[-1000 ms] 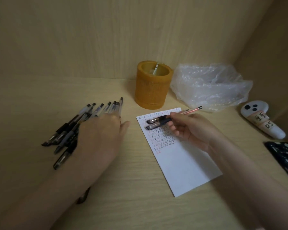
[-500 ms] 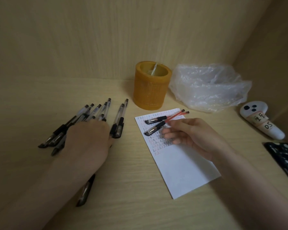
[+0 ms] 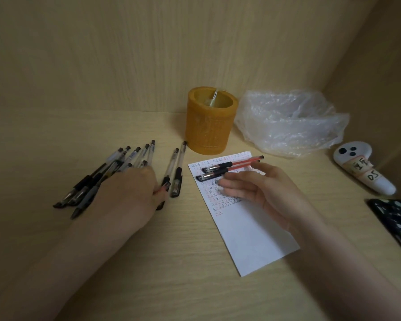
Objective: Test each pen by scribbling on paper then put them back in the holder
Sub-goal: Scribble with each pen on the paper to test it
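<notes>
An orange cylindrical holder stands at the back of the desk. In front of it a white paper carries rows of small red and black scribbles. Two red pens with black grips lie side by side across the paper's top. My right hand hovers just below them, fingers stretched out and holding nothing. To the left lies a fan of several black pens, with two more pens set apart. My left hand rests palm down on the fan, its fingertips touching the nearer of those two pens; the grip is hidden.
A crumpled clear plastic bag sits right of the holder. A white controller with a handwritten label lies at the far right, with a dark patterned object at the right edge. Wooden walls close in the back and right.
My right hand laid the red pen it held beside the other on the paper and let go. My left hand slid back, leaving two pens apart from the fan.
</notes>
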Available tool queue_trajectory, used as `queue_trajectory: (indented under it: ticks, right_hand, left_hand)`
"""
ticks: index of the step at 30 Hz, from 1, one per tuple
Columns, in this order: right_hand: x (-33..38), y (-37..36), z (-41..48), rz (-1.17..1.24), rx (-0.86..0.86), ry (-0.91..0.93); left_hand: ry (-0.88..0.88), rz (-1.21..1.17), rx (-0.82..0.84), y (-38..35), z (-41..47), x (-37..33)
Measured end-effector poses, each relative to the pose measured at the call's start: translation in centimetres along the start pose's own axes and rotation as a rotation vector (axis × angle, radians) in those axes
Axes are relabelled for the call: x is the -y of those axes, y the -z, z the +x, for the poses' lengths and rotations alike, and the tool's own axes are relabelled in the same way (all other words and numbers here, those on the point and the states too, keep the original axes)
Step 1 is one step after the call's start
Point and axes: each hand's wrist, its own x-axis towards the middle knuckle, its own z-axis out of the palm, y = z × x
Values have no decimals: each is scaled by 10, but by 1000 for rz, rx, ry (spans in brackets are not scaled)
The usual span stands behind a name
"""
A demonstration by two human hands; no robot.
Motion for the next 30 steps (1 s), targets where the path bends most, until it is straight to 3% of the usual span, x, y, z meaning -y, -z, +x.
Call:
queue_trajectory:
  ticks: [5, 10, 16, 23, 30]
  right_hand:
    - [-1, -9, -16, -118, 147, 34]
    - [-7, -27, -20, -219, 284, 140]
    - [-10, -24, -17, -109, 145, 279]
    - [-3, -6, -9, 48, -22, 398]
    - [-13, -5, -6, 107, 19, 423]
  left_hand:
    - [-150, -259, -256, 4, -6, -9]
    - [-342, -456, -207, -5, -18, -29]
    - [-288, -710, -160, -18, -17, -34]
    - [-327, -555, -101, -25, -21, -40]
    - [-315, -609, -59, -27, -21, -39]
